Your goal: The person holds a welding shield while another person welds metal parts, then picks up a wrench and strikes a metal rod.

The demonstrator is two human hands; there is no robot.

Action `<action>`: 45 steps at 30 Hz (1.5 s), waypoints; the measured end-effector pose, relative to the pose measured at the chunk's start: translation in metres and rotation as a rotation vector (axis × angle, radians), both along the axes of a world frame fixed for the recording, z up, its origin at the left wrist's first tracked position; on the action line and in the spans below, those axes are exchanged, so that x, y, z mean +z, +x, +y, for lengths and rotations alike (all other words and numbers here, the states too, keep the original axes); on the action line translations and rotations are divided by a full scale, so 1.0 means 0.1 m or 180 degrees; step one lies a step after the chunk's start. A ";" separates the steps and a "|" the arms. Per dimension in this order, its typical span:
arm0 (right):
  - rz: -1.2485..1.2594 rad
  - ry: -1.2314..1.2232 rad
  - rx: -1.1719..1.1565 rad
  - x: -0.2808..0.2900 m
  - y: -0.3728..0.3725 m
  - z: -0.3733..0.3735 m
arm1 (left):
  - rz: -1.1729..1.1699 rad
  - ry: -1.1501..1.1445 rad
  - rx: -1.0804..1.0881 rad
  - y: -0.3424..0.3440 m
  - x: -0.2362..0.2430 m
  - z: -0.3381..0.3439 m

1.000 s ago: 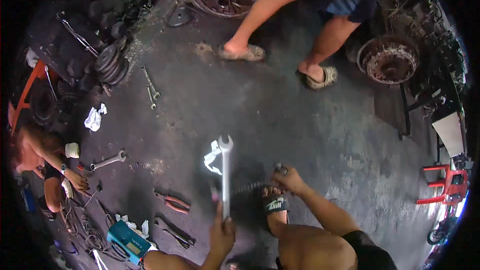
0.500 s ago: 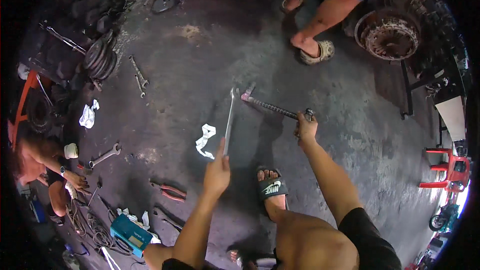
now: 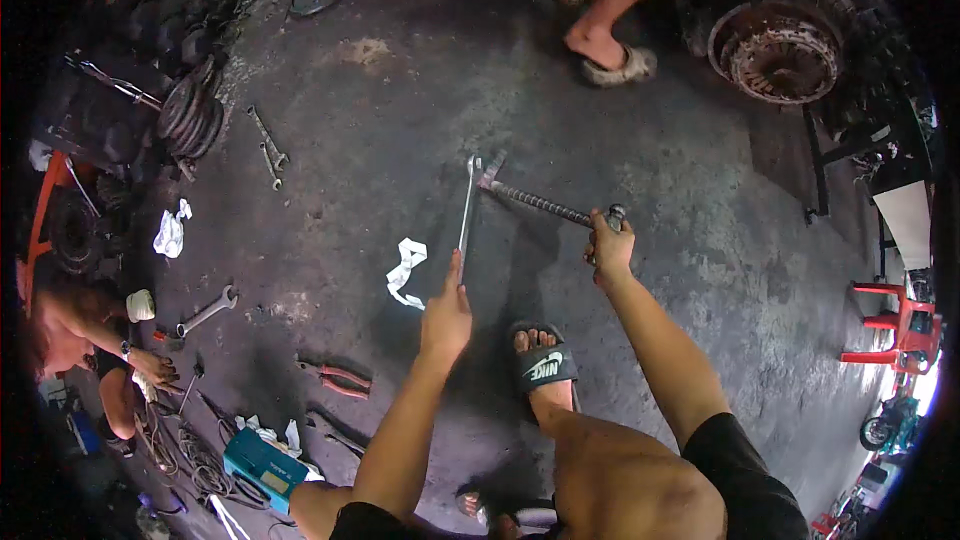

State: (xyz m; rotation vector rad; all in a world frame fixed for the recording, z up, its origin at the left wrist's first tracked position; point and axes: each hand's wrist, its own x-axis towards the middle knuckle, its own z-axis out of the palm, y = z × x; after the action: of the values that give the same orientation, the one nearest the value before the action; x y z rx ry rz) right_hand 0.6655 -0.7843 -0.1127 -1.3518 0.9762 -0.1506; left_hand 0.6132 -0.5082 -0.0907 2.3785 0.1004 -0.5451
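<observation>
Fingers closed round its lower end, my left hand (image 3: 447,315) holds a long, slim silver wrench (image 3: 466,218) pointing away from me. My right hand (image 3: 610,245) grips a ribbed steel bar (image 3: 540,202) near a dark, rounded end piece that sticks out of the fist. At its far end the bar carries a short reddish crosspiece (image 3: 491,175), close beside the wrench's head; whether they touch I cannot tell. A crumpled white paper strip (image 3: 405,272) lies on the floor left of the wrench.
Red-handled pliers (image 3: 342,380), a large wrench (image 3: 208,311) and two smaller wrenches (image 3: 267,145) lie leftward. A teal box (image 3: 262,468) stands near cables. Another person's hand (image 3: 155,370) is at left; someone's foot (image 3: 620,67) is ahead. Rusty wheel hubs (image 3: 785,65) and a red chair (image 3: 905,330) stand right.
My left hand and the wrench have moved a little away from me, the wrench head nearer the bar's crosspiece. The other person's legs ahead have shifted left.
</observation>
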 end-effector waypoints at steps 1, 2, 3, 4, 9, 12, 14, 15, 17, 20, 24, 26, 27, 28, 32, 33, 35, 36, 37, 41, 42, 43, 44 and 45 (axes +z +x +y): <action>-0.0028 -0.0018 0.0000 0.01 0.00 0.00 | 0.0120 0.0008 -0.0049 0.00 0.01 0.01; -0.0062 -0.0058 -0.0023 0.03 -0.01 0.00 | 0.0175 -0.0048 -0.0092 -0.01 0.02 0.02; -0.0055 -0.0038 0.0033 0.04 -0.03 0.00 | 0.0242 0.0012 -0.0067 -0.07 0.04 0.05; 0.0021 -0.0134 0.0180 0.06 -0.05 -0.01 | 0.0064 -0.0107 0.0008 -0.15 0.06 0.09; 0.0209 -0.0209 0.0584 0.08 -0.28 0.10 | -0.0457 -0.0358 0.0483 -0.69 -0.02 0.27; 0.0260 0.0126 0.0625 0.06 -0.33 0.23 | -0.0476 -0.0309 0.0684 -0.95 -0.13 0.40; 0.0144 0.0021 0.0593 0.05 -0.31 0.30 | -0.0482 -0.0200 0.0826 -1.08 -0.19 0.49; 0.0186 0.0042 0.0683 0.05 -0.30 0.32 | -0.0491 -0.0312 0.0923 -1.15 -0.21 0.54; 0.0131 0.0164 0.0566 0.05 -0.27 0.34 | -0.0642 -0.0207 0.0839 -1.22 -0.27 0.64; 0.0142 0.0264 0.0553 0.08 -0.25 0.36 | -0.0397 -0.0020 0.0750 -1.23 -0.37 0.79; 0.0066 0.0251 0.0665 0.16 -0.24 0.39 | -0.0689 -0.0154 0.0949 -1.40 -0.34 0.88; 0.0047 0.0109 0.0692 0.21 -0.20 0.41 | -0.0513 -0.0129 0.1359 -1.73 -0.19 0.80; 0.0022 0.0078 0.0802 0.22 -0.17 0.43 | -0.0341 -0.0222 0.1744 -1.90 -0.10 0.76; 0.0035 0.0104 0.0880 0.23 -0.13 0.44 | -0.0348 -0.0115 0.1799 -2.01 -0.04 0.75; 0.0001 -0.0007 0.1038 0.16 0.03 0.67 | 0.0062 -0.0049 0.2046 -2.12 0.12 0.71; -0.0011 -0.0011 0.1051 0.13 0.06 0.73 | -0.0131 0.0097 0.1856 -2.04 0.13 0.71; -0.0022 -0.0005 0.1279 0.09 0.12 0.86 | -0.0069 0.0006 0.1772 -1.85 0.17 0.71; -0.0027 -0.0057 0.1367 0.08 0.17 0.91 | -0.0117 -0.0123 0.1623 -1.74 0.18 0.74; -0.0016 -0.0089 0.1464 0.07 0.20 0.97 | 0.0029 -0.0068 0.1691 -1.61 0.17 0.78; -0.0085 0.0101 0.1480 0.09 0.36 1.25 | -0.0163 -0.0283 0.1430 -1.11 0.05 0.88; -0.0121 0.0056 0.1416 0.10 0.39 1.31 | -0.0436 -0.0368 0.1379 -1.02 0.01 0.89; -0.0103 0.0099 0.1500 0.11 0.42 1.37 | -0.0485 -0.0273 0.1376 -0.94 -0.03 0.90; -0.0071 -0.0041 0.1477 0.11 0.44 1.42 | -0.0638 -0.0211 0.1461 -0.85 -0.08 0.91; -0.0107 -0.0182 0.1461 0.13 0.46 1.45 | -0.0780 -0.0194 0.1526 -0.77 -0.12 0.94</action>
State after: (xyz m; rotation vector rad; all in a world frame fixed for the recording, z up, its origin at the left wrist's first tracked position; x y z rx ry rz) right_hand 0.7112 -0.6389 -0.1001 -1.5858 0.6162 0.1471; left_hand 0.5364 -0.4146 -0.1027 2.2327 0.5186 -0.0285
